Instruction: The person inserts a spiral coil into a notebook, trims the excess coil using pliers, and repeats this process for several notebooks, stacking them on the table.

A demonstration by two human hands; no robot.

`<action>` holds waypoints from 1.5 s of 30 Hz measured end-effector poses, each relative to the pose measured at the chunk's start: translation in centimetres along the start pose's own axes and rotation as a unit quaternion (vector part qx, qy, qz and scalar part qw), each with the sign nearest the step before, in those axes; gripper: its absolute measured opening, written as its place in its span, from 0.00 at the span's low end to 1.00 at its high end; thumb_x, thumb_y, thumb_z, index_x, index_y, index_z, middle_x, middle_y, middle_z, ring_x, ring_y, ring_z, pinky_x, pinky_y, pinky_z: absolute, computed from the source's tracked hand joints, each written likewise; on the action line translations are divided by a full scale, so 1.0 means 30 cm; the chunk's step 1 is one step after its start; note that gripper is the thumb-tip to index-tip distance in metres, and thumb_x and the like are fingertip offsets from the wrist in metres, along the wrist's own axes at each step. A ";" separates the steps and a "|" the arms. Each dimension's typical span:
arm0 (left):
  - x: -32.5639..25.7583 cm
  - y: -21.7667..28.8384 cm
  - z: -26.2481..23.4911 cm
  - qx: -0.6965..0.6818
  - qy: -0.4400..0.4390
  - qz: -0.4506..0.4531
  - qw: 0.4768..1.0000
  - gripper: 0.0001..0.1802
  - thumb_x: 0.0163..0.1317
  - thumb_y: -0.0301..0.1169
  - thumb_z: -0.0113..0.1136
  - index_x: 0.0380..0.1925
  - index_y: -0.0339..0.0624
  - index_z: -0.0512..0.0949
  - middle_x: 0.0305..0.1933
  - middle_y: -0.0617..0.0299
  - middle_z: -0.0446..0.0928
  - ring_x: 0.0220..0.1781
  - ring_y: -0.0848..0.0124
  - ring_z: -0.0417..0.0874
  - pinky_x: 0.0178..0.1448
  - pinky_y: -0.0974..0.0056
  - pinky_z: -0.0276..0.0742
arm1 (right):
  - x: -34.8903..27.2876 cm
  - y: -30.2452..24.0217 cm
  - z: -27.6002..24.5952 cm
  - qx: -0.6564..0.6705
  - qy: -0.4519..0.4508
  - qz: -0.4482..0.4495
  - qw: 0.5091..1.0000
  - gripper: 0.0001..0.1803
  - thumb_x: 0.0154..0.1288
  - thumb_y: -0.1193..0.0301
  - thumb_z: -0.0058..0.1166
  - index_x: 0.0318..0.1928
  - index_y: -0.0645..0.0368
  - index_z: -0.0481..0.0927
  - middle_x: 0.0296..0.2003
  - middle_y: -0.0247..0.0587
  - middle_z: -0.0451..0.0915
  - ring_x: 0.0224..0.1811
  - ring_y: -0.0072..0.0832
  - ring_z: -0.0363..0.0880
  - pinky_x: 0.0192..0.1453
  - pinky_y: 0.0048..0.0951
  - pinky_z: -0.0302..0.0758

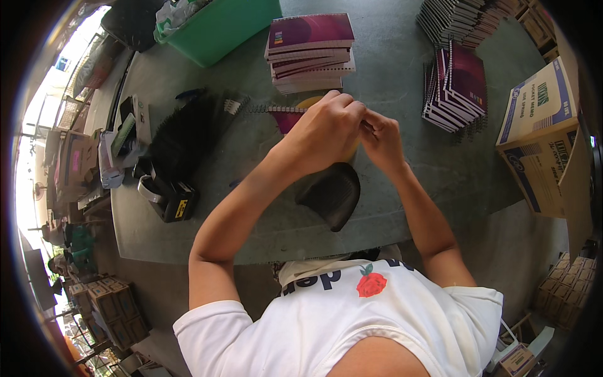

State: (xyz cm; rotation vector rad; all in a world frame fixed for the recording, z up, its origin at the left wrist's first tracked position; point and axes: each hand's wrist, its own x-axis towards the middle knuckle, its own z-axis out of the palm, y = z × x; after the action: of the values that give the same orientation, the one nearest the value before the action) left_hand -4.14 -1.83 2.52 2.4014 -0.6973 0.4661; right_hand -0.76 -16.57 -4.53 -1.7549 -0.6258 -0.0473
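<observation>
- The work in hand seemed to be at the edge of the book [286, 120], where its coil [257, 109] ran out past the left of the cover; the book lay at the middle of the table [402, 69], partly hidden by the left hand [336, 127], just on the near side of the stack [311, 38].
- Doing it well, I judged, called for a book that could not slide, with the coil kept in line with the edge so that no turn skewed or snagged a page.
- A light fingertip pinch looked better than a full grip, since thin wire would likely bend under a hard squeeze.
- The part of the coil sticking out needed watching: it could have caught on the loose coils [188, 129] near its end.
- The left hand was bent over the book's right part, knuckles up and fingers curled in; what it held, if anything, I could not tell.
- The right hand [382, 139] met it from the right, thumb and fingers drawn narrow; anything between them was hidden.
- Both elbows were bent and spread wide, the forearms slanting inward to meet beyond the black pad [333, 196].
</observation>
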 end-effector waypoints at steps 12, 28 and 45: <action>-0.010 0.021 0.016 -0.004 0.088 -0.028 0.996 0.10 0.45 0.20 0.60 0.32 0.36 0.76 0.36 0.54 0.77 0.41 0.56 0.77 0.44 0.57 0.75 | 0.003 -0.012 0.003 -0.029 0.042 -0.073 0.996 0.11 0.54 0.75 0.52 0.39 0.60 0.82 0.26 0.46 0.80 0.23 0.28 0.80 0.28 0.28 0.74; -0.038 0.047 0.013 0.033 0.093 -0.025 0.995 0.11 0.47 0.22 0.61 0.33 0.35 0.76 0.33 0.53 0.76 0.40 0.55 0.76 0.44 0.56 0.75 | -0.005 -0.047 -0.001 -0.081 -0.002 -0.037 0.996 0.08 0.55 0.78 0.54 0.37 0.60 0.81 0.23 0.45 0.79 0.22 0.24 0.78 0.29 0.25 0.73; -0.030 0.038 -0.031 0.088 0.080 -0.022 0.993 0.12 0.45 0.22 0.63 0.33 0.37 0.77 0.30 0.55 0.77 0.38 0.54 0.78 0.42 0.58 0.75 | 0.011 -0.111 0.003 -0.079 -0.007 -0.041 0.996 0.06 0.58 0.75 0.56 0.37 0.60 0.81 0.20 0.44 0.76 0.21 0.26 0.77 0.29 0.26 0.72</action>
State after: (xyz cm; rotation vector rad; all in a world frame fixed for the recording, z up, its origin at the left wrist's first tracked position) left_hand -5.67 -1.70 3.29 2.5020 -0.5515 0.7210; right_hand -1.95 -15.88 -1.46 -1.8826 -0.7199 -0.1458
